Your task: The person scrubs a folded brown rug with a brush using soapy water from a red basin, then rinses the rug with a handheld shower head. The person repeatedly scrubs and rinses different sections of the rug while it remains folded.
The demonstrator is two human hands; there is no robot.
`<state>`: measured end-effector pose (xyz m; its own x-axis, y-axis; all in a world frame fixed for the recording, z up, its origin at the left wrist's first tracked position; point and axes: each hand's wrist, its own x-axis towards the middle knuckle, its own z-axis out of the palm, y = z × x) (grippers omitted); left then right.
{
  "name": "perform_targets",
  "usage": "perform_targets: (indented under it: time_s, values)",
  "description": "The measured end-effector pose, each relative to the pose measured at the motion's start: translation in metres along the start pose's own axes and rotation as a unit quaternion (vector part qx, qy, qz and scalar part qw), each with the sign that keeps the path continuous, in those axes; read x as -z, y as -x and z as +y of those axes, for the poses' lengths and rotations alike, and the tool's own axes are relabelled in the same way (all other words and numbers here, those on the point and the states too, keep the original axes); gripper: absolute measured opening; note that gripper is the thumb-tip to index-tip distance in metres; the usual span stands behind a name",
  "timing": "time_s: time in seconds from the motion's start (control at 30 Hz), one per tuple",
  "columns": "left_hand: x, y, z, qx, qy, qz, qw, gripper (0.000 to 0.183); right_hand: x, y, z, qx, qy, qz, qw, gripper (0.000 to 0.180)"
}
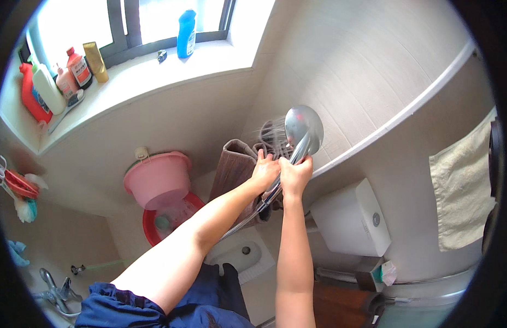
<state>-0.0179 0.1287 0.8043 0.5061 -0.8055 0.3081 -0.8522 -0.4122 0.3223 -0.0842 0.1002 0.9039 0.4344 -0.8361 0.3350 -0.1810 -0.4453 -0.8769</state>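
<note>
My right hand is closed around the handle of a chrome shower head, from which water sprays to the left. A metal hose runs down from the handle. My left hand is beside it, fingers spread against a folded brown mat that stands upright near the corner; whether the fingers grip the mat cannot be told. Part of the mat is hidden behind my hands and forearms.
A pink basin hangs on the wall above a red basin holding sudsy water. A squat toilet lies below my arms, a white cistern to the right. Bottles, including a blue bottle, stand on the windowsill.
</note>
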Motion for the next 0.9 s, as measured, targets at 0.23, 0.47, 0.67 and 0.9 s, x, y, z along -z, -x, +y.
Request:
perform_targets:
  time_s: [0.23, 0.47, 0.67, 0.9]
  values:
    - [0.006, -0.006, 0.015, 0.022, -0.014, -0.023, 0.999, 0.041, 0.013, 0.034, 0.031, 0.025, 0.023, -0.016, 0.999, 0.033]
    - [0.012, -0.018, 0.014, 0.101, -0.014, -0.049, 0.994, 0.03, 0.038, 0.082, 0.007, -0.119, -0.051, -0.035, 0.991, 0.035]
    - [0.017, -0.029, 0.005, 0.25, 0.004, 0.03, 0.968, 0.029, 0.055, 0.125, 0.019, -0.135, -0.075, 0.002, 0.988, 0.028]
    - [0.036, -0.036, -0.007, 0.068, -0.012, -0.115, 0.991, 0.078, 0.059, 0.14, 0.063, -0.13, -0.094, 0.051, 0.986, 0.024]
